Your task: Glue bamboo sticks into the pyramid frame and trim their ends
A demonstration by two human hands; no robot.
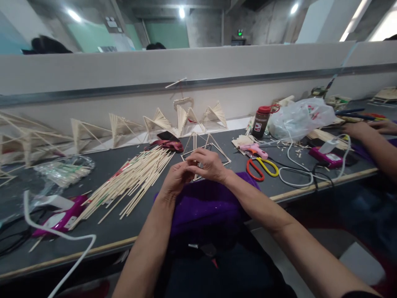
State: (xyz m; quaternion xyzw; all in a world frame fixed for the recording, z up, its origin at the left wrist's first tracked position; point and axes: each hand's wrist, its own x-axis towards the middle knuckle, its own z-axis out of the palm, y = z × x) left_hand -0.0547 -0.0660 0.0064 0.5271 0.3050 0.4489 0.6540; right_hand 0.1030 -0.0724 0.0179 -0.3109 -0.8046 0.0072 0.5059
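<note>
My left hand and my right hand meet over the table's front edge, fingertips pinched together. Whatever lies between the fingers is hidden or too small to make out. Just behind them stands a thin wooden stick frame of triangles, partly covered by my hands; whether they touch it I cannot tell. Beneath my wrists a purple cloth hangs over the edge onto my lap. Left of my hands lies a loose pile of thin wooden sticks.
Twisted stick models line the wall. At right are a pink glue gun, red-and-yellow scissors, a dark bottle, a plastic bag and a magenta power box with cables. Another person's hand works far right.
</note>
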